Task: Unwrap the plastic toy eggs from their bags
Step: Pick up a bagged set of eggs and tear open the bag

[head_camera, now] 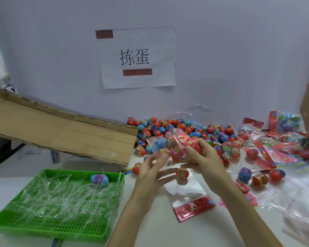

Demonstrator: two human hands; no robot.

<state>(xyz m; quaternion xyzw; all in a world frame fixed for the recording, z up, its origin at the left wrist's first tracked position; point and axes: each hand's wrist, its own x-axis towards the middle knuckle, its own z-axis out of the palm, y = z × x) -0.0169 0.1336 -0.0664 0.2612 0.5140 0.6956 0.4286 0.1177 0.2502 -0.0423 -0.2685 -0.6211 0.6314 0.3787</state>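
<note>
Head view. We record both hands raised over the white table (161, 232), holding one bag of toy eggs (169, 148) between them. The right hand (202, 155) has its fingers curled round the bag's pink printed header end. The left hand (150, 172) is motion-blurred; it pinches the crinkled clear film at the opposite end, though exact fingertip contact is hard to make out. Inside the film, just beyond the left fingertips, we note a smooth blue egg (159, 144) and a red egg (177, 154) with a printed band.

Just below the fingers a loose red egg (182, 173) rests at the top of a flat, glossy emptied bag (185, 191) with a pink header. Beyond the fingers, a heap of loose eggs (168, 129) runs back to the wall. Left of the left hand sits a green plastic tray (61, 227) with a perforated floor, strewn with clear film strips (61, 196) and holding one blue-and-purple egg (99, 178). Right of the right hand, further clear bags (296, 196) are cut off by the frame edge.
</note>
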